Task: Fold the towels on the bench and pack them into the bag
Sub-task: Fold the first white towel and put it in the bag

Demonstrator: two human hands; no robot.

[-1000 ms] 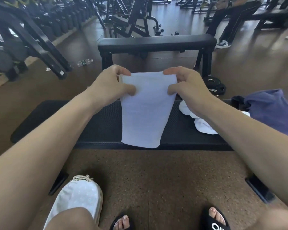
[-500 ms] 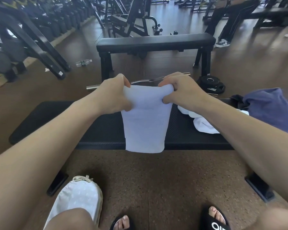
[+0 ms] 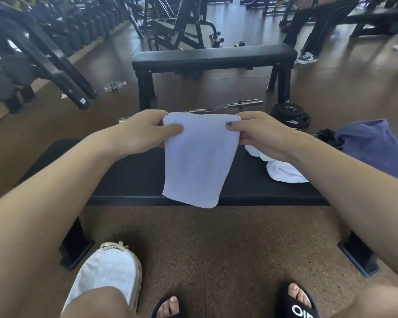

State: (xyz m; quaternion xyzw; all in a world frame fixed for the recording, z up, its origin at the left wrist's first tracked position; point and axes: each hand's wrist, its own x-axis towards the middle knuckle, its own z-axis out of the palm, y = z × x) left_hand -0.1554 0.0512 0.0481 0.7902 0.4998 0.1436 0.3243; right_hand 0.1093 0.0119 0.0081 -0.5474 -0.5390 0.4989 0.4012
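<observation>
The soft white terry-cloth towel (image 3: 199,157) looks matt and nubbly; the black padded bench (image 3: 133,177) shows ribbed, dull vinyl; the speckled brown rubber floor (image 3: 228,244) looks rough.

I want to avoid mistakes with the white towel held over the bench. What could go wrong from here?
1. Both hands, left and right, pinch only the top edge of the folded white cloth towel, so its layers may slip apart.
2. Its lower end hangs past the black padded bench edge and could touch the speckled brown floor.
</observation>
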